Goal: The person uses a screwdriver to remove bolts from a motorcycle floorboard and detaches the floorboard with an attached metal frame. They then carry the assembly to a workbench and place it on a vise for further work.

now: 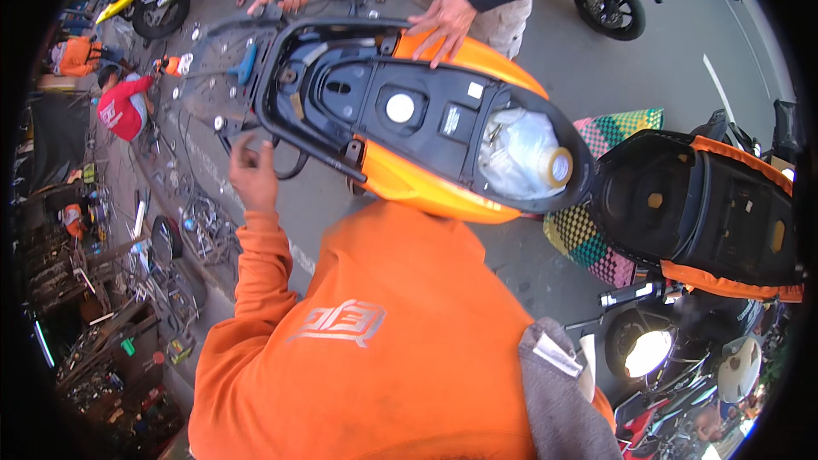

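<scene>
The left hand (256, 177) is held fingers-apart, scooter grab rail (315, 147) at its right; right hand's state cannot be told.

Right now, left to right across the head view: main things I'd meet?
Person in red, left hand, white round cap, clear plastic bag, orange-edged black shell.

Soft, even daylight over grey road (588, 77); shadows faint. Orange scooter panel (486, 61) bright, mild sheen. Clutter (128, 358) at lower left dim; tube light (43, 343) glows there. Headlamp (649, 353) blown out white. Fine detail smeared; fisheye bends edges toward black rim.
</scene>
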Demonstrator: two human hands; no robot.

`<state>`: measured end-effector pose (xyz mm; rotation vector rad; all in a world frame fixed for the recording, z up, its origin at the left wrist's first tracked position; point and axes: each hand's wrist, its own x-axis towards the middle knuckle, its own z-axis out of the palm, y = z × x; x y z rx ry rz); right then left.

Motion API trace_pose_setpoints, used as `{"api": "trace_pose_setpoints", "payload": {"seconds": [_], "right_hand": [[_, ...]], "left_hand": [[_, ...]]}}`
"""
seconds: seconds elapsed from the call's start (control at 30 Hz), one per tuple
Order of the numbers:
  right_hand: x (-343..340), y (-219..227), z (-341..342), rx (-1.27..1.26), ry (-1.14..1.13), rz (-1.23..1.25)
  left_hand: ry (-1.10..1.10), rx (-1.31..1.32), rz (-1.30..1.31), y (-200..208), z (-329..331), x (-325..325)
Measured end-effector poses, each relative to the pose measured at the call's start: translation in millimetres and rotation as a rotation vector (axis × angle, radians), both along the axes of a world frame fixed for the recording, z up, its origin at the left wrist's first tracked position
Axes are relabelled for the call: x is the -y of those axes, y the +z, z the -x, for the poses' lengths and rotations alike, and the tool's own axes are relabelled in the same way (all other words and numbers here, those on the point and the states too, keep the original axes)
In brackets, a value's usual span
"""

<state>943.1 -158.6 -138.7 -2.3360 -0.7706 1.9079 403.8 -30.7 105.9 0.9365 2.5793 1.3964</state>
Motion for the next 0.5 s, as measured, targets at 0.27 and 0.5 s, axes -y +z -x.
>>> {"api": "trace_pose_setpoints", "payload": {"seconds": [0.27,0.5], "right_hand": [[-33,7,17,0.014,-0.044,-0.025],[-11,-36,32,0.077,-0.074,0.024]], "left_hand": [[0.16,0.288,-0.117,-55,-4,50],[-0.288,0.356,0.109,-48,-4,56]]}}
